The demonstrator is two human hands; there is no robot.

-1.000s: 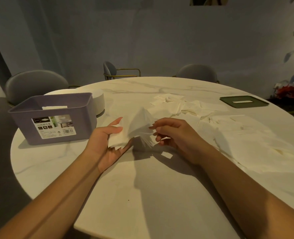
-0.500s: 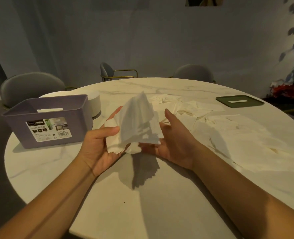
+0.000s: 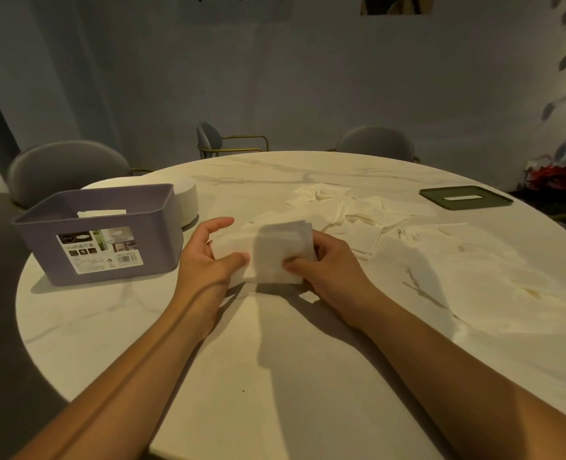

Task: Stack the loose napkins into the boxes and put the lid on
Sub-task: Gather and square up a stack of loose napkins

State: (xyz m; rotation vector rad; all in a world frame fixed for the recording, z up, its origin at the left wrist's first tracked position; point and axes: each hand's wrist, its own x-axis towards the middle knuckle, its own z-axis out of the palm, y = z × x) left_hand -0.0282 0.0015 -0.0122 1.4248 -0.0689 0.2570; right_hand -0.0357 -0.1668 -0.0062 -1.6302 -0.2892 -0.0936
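Gripping 1 napkin stack [image 3: 276,252], left hand [image 3: 205,260] and right hand [image 3: 331,268] hold it low over the bench [image 3: 275,376], near the purple box [image 3: 162,234]. Loose napkins [image 3: 358,217] lie right; green lid [image 3: 434,195] beyond.

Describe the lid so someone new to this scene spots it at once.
Start at the round white table. At its far right edge, beyond the loose napkins, the lid lies flat. It alone is dark green, with a pale slot in its middle.

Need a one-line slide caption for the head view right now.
Left hand and right hand grip a napkin stack over the table, purple box to the left, green lid far right.
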